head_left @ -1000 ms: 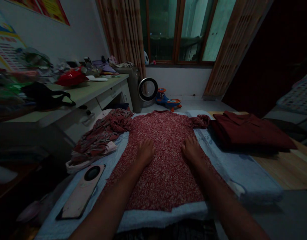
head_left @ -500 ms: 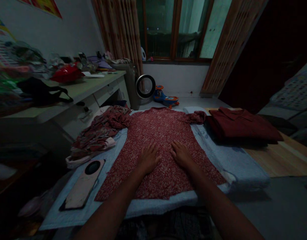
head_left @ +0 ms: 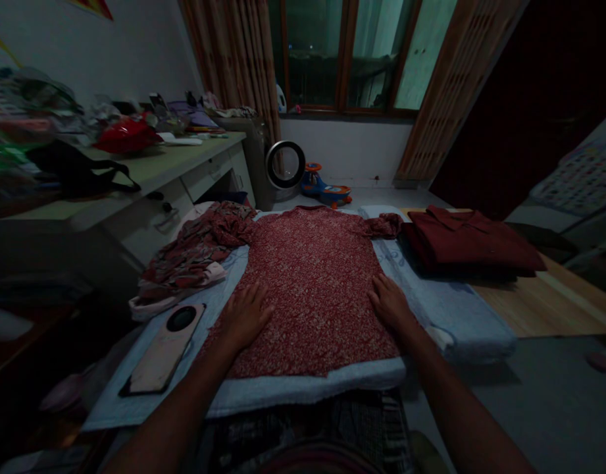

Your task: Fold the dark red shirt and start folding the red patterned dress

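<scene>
A red patterned shirt (head_left: 312, 283) lies spread flat on a light blue cloth (head_left: 283, 394), its collar at the far side and its sleeves out to the sides. Palm down, my left hand (head_left: 246, 316) rests on the shirt's left part with fingers spread. My right hand (head_left: 390, 304) lies flat near the shirt's right edge, fingers stretched forward. Neither hand holds anything. To the left of my left hand is a pale phone (head_left: 164, 349) with a round black camera. Beyond it a crumpled patterned garment (head_left: 199, 247) touches the shirt's left sleeve.
Folded dark red clothes (head_left: 473, 243) are stacked at the right, by a wooden board (head_left: 544, 303). A cluttered desk (head_left: 184, 164) stands on the left. A round fan (head_left: 285, 164) and a blue and orange ride-on toy (head_left: 326, 187) are on the floor below the window.
My hands have slid apart over the shirt, the left one to the left and the right one to the right, from the middle toward the sides. The view has tilted slightly.
</scene>
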`<state>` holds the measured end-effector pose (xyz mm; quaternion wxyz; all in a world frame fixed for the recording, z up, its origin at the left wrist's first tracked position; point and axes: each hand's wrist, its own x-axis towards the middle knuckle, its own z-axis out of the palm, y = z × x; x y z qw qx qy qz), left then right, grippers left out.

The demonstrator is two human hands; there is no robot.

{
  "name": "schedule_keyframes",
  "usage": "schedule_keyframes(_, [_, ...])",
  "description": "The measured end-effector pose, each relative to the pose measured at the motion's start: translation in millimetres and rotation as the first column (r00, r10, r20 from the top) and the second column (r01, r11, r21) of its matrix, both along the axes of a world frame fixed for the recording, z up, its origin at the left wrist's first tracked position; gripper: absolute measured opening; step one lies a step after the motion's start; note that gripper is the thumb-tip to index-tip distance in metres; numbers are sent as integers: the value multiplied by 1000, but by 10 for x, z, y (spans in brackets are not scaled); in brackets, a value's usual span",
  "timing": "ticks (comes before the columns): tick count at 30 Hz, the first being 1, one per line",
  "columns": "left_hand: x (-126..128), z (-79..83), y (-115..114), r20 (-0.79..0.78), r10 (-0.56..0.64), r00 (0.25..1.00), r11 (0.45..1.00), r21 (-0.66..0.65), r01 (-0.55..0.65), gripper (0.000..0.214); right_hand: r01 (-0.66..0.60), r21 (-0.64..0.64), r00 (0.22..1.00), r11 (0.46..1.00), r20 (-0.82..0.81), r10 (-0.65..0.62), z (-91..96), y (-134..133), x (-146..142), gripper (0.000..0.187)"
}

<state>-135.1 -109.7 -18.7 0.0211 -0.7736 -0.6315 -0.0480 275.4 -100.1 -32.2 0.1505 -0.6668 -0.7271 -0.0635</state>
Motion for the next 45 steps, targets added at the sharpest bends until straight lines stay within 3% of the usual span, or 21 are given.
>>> schedule_keyframes(2, [69,47,-42,12,46,999,999,26,-47,53,65,26,998,998,-16,-64,32,-40,-82,41])
schedule_keyframes(4, [277,88,-71,46,46,998,996,75,-49,47,49,52,997,997,-57,-46,68,-78,-305,40])
schedule_keyframes(9, [989,57,-102,198,-243,950,970,66,235,51,-289,24,941,957,-177,289,80,-164,-1060,49])
schedule_keyframes(12, [1187,-19,-125,211,-283,936,959,51,278,51,-337,-38,928,941,-182,325,54,-208,-1242,49])
schedule_keyframes(20, [1169,-61,-159,182,-267,946,963,80,257,51,-239,-92,967,967,-116,228,86,-325,-911,51])
schedule_keyframes(31, [1174,-77,-160,174,-263,949,964,79,253,51,-37,-66,999,997,-16,36,23,-607,-85,51])
schedule_keyframes(34, [1173,-77,-164,196,-272,942,962,85,260,50,11,-58,1000,998,-3,-11,31,-658,28,49])
schedule_keyframes(38, [1178,-71,-169,216,-273,937,962,90,259,49,17,-20,999,1000,-28,-18,123,-631,-203,44])
schedule_keyframes(42, [1180,-59,-176,205,-277,939,960,101,261,49,-194,19,974,981,-119,195,173,-572,-782,51])
schedule_keyframes(45, [1180,-49,-180,191,-285,939,958,98,271,49,-259,-9,956,966,-144,255,137,-579,-1107,47])
